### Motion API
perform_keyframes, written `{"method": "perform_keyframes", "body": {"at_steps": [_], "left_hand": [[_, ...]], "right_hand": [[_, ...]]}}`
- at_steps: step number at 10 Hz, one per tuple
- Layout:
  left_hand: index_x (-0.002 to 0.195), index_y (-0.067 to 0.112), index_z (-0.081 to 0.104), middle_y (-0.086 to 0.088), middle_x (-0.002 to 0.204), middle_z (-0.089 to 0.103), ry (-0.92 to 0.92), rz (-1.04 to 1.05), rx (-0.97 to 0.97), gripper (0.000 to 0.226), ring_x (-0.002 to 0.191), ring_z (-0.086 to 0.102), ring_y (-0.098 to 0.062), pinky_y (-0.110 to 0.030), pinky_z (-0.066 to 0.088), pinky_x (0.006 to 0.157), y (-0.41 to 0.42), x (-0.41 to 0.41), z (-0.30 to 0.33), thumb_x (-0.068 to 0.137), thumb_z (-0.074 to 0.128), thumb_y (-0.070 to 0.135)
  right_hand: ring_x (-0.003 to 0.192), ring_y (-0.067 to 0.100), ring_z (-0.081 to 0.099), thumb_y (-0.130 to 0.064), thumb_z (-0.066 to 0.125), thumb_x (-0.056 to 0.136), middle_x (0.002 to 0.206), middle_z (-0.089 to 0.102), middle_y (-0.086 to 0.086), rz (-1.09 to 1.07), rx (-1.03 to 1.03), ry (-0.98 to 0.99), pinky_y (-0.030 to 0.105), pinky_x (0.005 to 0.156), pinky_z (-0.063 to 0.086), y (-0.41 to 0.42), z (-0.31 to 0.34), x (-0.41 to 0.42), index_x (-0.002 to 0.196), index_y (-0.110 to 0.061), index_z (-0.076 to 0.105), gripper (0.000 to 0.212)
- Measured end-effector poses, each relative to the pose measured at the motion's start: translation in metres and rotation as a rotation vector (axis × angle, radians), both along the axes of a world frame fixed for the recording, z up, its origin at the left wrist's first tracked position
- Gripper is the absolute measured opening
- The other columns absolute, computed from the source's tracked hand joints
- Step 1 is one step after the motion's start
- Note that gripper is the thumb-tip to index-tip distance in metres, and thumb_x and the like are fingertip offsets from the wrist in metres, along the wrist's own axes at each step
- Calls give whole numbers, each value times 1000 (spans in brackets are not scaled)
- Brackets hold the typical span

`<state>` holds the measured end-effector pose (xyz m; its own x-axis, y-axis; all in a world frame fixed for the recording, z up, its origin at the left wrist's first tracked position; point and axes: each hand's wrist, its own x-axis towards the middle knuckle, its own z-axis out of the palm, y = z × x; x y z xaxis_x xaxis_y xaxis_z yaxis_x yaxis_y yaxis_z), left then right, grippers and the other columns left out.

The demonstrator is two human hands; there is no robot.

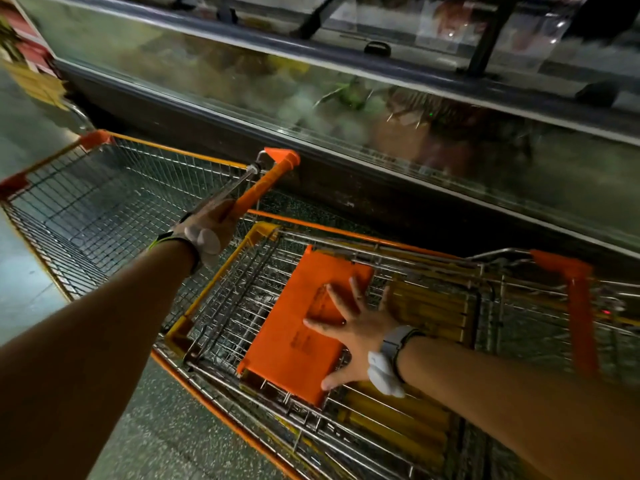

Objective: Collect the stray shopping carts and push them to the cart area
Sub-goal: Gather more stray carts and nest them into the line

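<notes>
Two shopping carts sit side by side on the speckled floor, right along the base of a long glass-topped chest freezer [346, 109]. The near cart [381, 386] lies under the right arm, its orange handle [578, 306] out toward the right edge of the view; the far cart [114, 209] sits ahead and to the left, its basket looking empty.

The right hand [356, 327] is flat, fingers spread and straight, pressing on the orange child-seat flap [301, 323] in the near cart's basket. It grips nothing, it just pushes. The left hand [214, 223] is curled round the far cart's orange handle bar [266, 185], a firm hold near its lower end.

The step in hand looks like nesting the two, or at least lining them up. To do it well, I'd say the flap wants to lie folded flat first, so the baskets can slide together. Then the left hand should steer the far cart square to the near one, keeping both clear of the freezer's base. The far cart's corner is close to that wall, so a wide swing risks a scrape. After that, both hands belong on a handle for the push.
</notes>
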<state>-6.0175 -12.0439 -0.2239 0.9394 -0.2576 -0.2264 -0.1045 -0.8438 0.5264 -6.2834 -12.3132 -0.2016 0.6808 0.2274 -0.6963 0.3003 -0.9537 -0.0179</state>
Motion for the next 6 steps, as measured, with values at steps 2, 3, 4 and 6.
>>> {"method": "perform_keyframes", "body": {"at_steps": [2, 3, 4, 6], "left_hand": [[140, 43, 47, -3, 131, 62, -125, -30, 48, 69, 101, 64, -28, -33, 52, 81, -45, -75, 60, 83, 25, 77], [138, 40, 50, -4, 116, 68, -96, -18, 21, 76, 88, 66, -28, -33, 54, 74, -56, -91, 54, 79, 21, 81], [146, 45, 40, -6, 111, 68, -65, -3, 84, 54, 77, 67, -26, -24, 41, 52, -62, -106, 58, 98, 30, 68], [148, 53, 34, 1, 124, 67, -33, -4, 124, 49, 92, 66, -25, -26, 48, 68, -78, -151, 69, 101, 29, 66]], "right_hand": [[127, 50, -48, -102, 33, 63, 145, -53, 8, 22, -29, -71, 88, 91, -17, 1, -4, -4, 138, -64, -30, 105], [129, 51, -46, -99, 37, 66, 148, -50, 9, 38, -26, -85, 88, 94, -13, 1, -1, -6, 143, -61, -24, 105], [129, 51, -46, -97, 39, 67, 148, -51, 9, 36, -27, -69, 88, 95, -12, 6, 4, -7, 143, -61, -23, 105], [130, 48, -47, -96, 43, 68, 149, -51, 6, 6, 19, -57, 88, 94, -12, 5, 1, -4, 142, -62, -23, 105]]}}
